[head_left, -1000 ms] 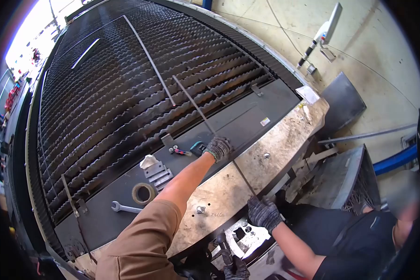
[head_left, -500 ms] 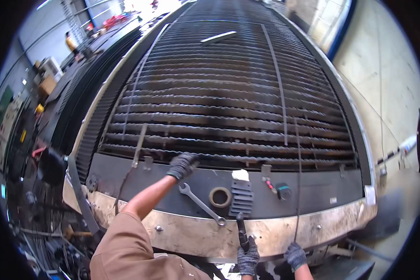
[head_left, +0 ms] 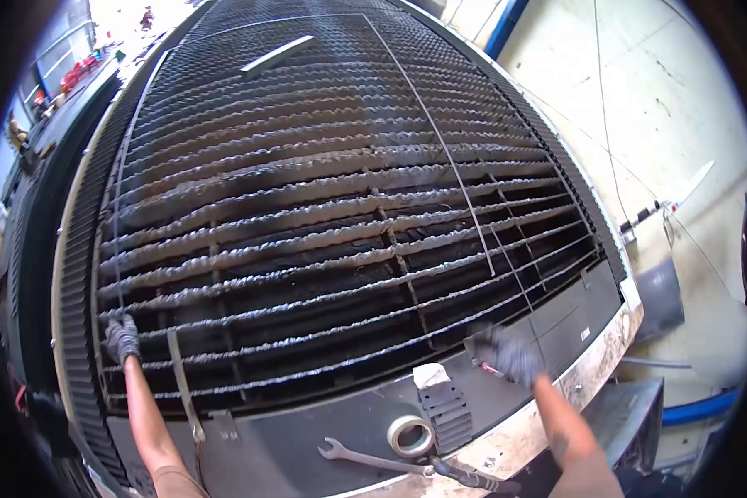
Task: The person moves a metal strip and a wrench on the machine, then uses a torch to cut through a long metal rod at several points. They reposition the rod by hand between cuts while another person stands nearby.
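Observation:
My left hand, in a grey glove, is at the left of the slatted grate. Its fingers close round the near end of a thin metal rod. My right hand, gloved and smeared by motion, is over the dark front plate. A small red item shows beside its fingers; whether it is held I cannot make out. Near that hand are a slotted grey block with a white piece on top, a tape roll and a combination wrench.
A black-handled tool lies at the front edge, partly cut off. A flat strip leans over the grate at left. A pale bar and a long rod lie farther back. A person is in the far left background.
The view has turned and moved closer. My left hand has gone from the front plate to the rod at left. My right hand has left the long thin rod at the front edge and moved over the plate.

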A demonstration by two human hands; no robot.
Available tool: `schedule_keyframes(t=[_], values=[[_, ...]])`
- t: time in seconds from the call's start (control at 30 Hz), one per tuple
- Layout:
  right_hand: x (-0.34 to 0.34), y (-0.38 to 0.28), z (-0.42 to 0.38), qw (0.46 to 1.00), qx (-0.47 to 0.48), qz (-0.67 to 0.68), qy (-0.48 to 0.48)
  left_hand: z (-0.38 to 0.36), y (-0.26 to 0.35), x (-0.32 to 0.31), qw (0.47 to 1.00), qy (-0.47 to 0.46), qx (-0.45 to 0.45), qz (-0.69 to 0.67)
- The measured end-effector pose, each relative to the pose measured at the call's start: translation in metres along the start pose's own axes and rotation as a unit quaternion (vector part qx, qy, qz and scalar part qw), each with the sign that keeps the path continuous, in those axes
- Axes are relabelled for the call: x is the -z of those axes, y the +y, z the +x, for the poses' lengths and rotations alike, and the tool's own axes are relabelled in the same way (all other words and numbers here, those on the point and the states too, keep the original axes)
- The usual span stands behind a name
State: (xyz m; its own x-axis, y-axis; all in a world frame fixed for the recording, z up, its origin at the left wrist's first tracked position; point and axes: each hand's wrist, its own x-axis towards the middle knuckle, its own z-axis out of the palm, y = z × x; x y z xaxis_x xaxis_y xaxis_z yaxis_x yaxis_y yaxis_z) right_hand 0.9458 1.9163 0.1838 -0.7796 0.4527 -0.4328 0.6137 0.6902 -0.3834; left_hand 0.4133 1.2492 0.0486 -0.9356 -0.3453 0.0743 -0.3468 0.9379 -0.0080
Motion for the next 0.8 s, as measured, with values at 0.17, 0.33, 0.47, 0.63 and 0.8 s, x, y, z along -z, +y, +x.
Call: schedule_keyframes(t=[0.17, 0.33, 0.47, 0.63, 0.8], values=[[0.04, 0.028, 0.254, 0.947, -0.07, -0.09, 0.301, 0.057, 0.026, -0.041, 0.998, -0.015, 0.049, -0.02], [0.049, 0.033, 0.361, 0.917, -0.277, -0.087, 0.273, 0.128, -0.019, -0.096, 0.993, -0.002, 0.052, -0.102], [0.059, 0.047, 0.387, 0.895, -0.354, -0.084, 0.256, 0.169, -0.019, -0.077, 0.995, -0.001, 0.083, -0.059], [0.098, 0.096, 0.43, 0.893, -0.311, -0.044, 0.323, 0.112, 0.051, 0.075, 0.99, 0.048, 0.113, -0.065], [0.213, 0.031, 0.384, 0.906, -0.211, -0.113, 0.349, 0.206, 0.03, 0.271, 0.951, 0.305, 0.038, -0.034]])
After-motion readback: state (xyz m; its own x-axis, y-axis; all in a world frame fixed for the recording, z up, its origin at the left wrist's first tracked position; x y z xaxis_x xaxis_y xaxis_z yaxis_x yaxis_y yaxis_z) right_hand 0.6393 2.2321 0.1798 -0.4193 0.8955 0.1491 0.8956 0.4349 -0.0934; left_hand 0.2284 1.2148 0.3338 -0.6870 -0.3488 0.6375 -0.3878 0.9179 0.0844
